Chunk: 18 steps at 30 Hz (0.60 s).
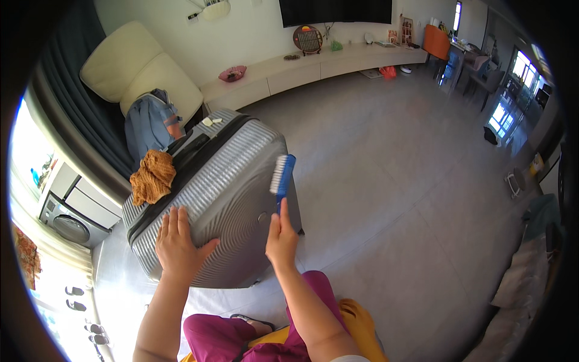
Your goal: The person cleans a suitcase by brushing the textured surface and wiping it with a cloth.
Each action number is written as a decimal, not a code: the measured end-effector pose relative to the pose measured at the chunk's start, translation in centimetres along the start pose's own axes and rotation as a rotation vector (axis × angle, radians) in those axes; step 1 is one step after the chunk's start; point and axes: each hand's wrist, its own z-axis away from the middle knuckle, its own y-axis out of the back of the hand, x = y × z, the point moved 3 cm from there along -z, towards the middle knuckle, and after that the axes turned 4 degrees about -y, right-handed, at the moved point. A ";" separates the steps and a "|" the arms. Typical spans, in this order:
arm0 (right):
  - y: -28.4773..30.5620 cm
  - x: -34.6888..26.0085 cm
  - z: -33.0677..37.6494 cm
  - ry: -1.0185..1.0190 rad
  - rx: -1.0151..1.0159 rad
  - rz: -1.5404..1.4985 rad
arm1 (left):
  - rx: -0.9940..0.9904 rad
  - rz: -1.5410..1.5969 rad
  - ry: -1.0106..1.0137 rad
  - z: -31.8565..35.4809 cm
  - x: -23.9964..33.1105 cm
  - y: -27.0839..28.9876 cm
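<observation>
On the floor near the person's knees stands a grey ribbed suitcase (223,193). Left hand (178,244) lies flat & open on its shell, prob. to steady it. Right hand (281,236) is closed round blue brush (281,176), bristles facing the shell. Orange cloth (152,176) on far-left edge.

Suitcase (223,199): grey, ribbed hard shell, standing on the tiled floor, its dark zipper band running along the left side
Brush (281,176): blue handle, white bristles, resting against the suitcase's right edge, bristles facing left
</observation>
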 end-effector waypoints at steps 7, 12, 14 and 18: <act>0.1 0.2 0.3 0.141 0.031 -0.065 | 0.008 -0.005 0.003 0.1 0.1 0.1; -1.4 0.6 0.2 -0.210 -0.083 -0.153 | 0.029 0.004 -0.009 -0.1 0.2 0.0; -1.3 -2.7 3.9 -0.067 -0.128 -0.101 | 0.033 0.006 0.003 0.5 -0.1 -0.2; -2.8 0.0 4.0 0.149 0.126 -0.056 | 0.037 0.007 0.004 0.0 0.0 -0.2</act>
